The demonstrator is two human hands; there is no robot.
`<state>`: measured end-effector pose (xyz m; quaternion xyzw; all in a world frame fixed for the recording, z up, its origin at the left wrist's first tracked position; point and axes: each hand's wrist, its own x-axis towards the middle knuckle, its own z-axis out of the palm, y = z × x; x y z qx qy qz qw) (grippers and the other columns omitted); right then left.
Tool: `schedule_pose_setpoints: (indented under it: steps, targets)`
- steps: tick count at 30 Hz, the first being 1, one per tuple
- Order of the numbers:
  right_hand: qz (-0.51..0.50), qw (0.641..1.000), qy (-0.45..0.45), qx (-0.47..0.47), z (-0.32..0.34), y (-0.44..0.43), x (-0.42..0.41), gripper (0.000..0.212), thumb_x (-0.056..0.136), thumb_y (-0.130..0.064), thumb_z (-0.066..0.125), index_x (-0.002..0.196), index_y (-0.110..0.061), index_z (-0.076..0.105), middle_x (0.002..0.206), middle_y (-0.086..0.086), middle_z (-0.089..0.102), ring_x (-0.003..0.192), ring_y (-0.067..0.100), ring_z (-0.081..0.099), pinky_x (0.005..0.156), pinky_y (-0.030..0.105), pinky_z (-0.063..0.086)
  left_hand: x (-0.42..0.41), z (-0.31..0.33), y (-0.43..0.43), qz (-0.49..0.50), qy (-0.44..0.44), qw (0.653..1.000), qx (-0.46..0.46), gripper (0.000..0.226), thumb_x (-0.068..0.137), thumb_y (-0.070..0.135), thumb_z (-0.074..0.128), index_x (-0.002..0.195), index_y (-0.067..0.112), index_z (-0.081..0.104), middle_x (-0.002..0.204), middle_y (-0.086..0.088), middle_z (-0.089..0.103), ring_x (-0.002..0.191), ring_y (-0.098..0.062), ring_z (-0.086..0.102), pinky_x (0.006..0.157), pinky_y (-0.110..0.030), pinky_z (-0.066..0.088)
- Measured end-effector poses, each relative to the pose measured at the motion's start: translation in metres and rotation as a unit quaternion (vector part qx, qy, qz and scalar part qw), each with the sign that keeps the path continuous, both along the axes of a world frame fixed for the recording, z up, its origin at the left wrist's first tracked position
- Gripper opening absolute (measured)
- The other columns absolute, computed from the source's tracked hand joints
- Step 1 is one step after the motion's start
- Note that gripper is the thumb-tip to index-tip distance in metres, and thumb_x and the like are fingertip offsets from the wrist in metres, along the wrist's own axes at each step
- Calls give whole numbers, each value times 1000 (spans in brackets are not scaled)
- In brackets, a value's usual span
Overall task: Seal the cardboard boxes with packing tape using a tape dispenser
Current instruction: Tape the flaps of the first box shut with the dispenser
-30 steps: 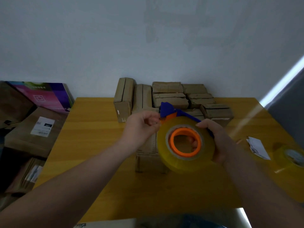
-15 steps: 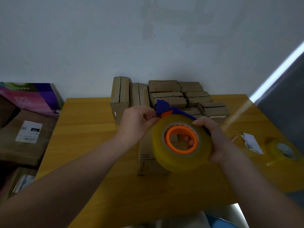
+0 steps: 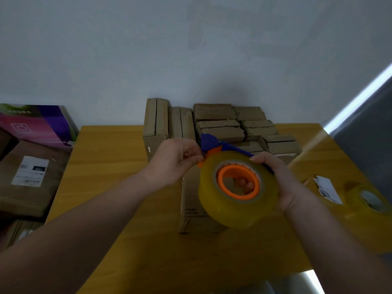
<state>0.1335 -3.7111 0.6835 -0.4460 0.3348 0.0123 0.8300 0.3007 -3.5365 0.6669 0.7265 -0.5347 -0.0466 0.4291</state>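
**A two-handed grip**

A blue-and-orange plastic tape dispenser (image 3: 237, 200), loaded with a yellowish roll, is gripped by the right hand (image 3: 282, 183). Its front edge is pinched by the curled left hand (image 3: 176, 160). It is held over a brown cardboard box (image 3: 191, 198) on the yellow wooden worktop (image 3: 110, 166). More stacked cardboard boxes (image 3: 218, 124) are seen at 12 o'clock, and a second yellowish tape roll (image 3: 371, 200) at 3 o'clock.
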Motion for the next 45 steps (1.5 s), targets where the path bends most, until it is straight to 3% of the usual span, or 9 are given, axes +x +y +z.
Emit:
schedule_pose_setpoints:
  steps: [4, 8, 13, 14, 17, 23, 32, 36, 45]
  targets:
    - [1, 1000, 7, 17, 0, -6, 4, 26, 55, -26, 75, 71, -5, 72, 66, 9, 61, 52, 21, 59, 49, 27, 50, 5, -1, -1, 0, 27, 1000, 8, 34, 86, 10, 67, 74, 39, 55, 69, 21, 58, 73, 5, 58, 64, -5, 40]
    - [10, 1000, 6, 9, -2, -8, 4, 30, 55, -29, 77, 74, -7, 71, 68, 8, 61, 55, 21, 58, 56, 27, 50, 3, -2, -3, -4, 139, 990, 3, 31, 87, 8, 65, 74, 36, 59, 69, 24, 64, 71, 5, 60, 66, -7, 42]
    - [-25, 999, -15, -28, -3, -7, -3, 21, 59, -28, 70, 66, -9, 67, 59, 6, 61, 46, 18, 58, 45, 25, 50, -4, -4, -9, 1, 311, 950, 38, 7, 88, 18, 64, 90, 14, 69, 85, -2, 73, 84, -20, 69, 80, -37, 56]
    - [-27, 999, -17, -38, -3, -7, -5, 19, 58, -29, 69, 63, -10, 67, 58, 5, 61, 45, 17, 58, 44, 24, 50, -6, -3, -11, 17, 336, 941, 44, 18, 84, 28, 68, 92, 12, 69, 86, -6, 73, 84, -22, 69, 81, -40, 57]
    - [2, 996, -18, -92, -4, -5, -5, 16, 59, -33, 68, 56, -17, 68, 59, 3, 63, 49, 16, 59, 48, 25, 51, -12, 3, -19, 59, 373, 923, 73, 38, 72, 47, 71, 86, 11, 70, 78, -6, 72, 75, -18, 70, 72, -36, 58]
    - [32, 988, -32, -150, -6, -1, -4, 17, 65, -34, 68, 53, -23, 63, 57, -1, 60, 51, 14, 58, 48, 23, 49, -14, 7, -25, 99, 424, 895, 95, 19, 80, 29, 73, 79, 11, 68, 60, 3, 66, 60, -8, 63, 60, -26, 50]
    - [8, 982, -54, -182, -6, 10, -11, 19, 70, -32, 61, 52, -27, 60, 59, -3, 57, 53, 12, 56, 48, 24, 49, -26, 10, -25, 115, 531, 838, 57, 20, 84, 14, 69, 101, 4, 66, 64, 2, 70, 53, -5, 64, 44, -17, 47]
    - [14, 978, -63, -199, -2, 13, -12, 26, 77, -28, 59, 51, -28, 59, 57, -4, 56, 51, 11, 56, 46, 23, 49, -30, 13, -24, 126, 580, 803, 47, 13, 86, 11, 66, 98, 7, 66, 63, 0, 70, 51, -8, 64, 43, -19, 47]
    - [49, 969, -85, -225, -1, 21, -12, 11, 69, -29, 58, 60, -28, 64, 60, -4, 59, 54, 10, 57, 48, 22, 48, -33, 6, -20, 163, 585, 793, 53, 15, 86, 13, 64, 71, 14, 66, 51, 2, 51, 42, -8, 46, 48, -25, 37]
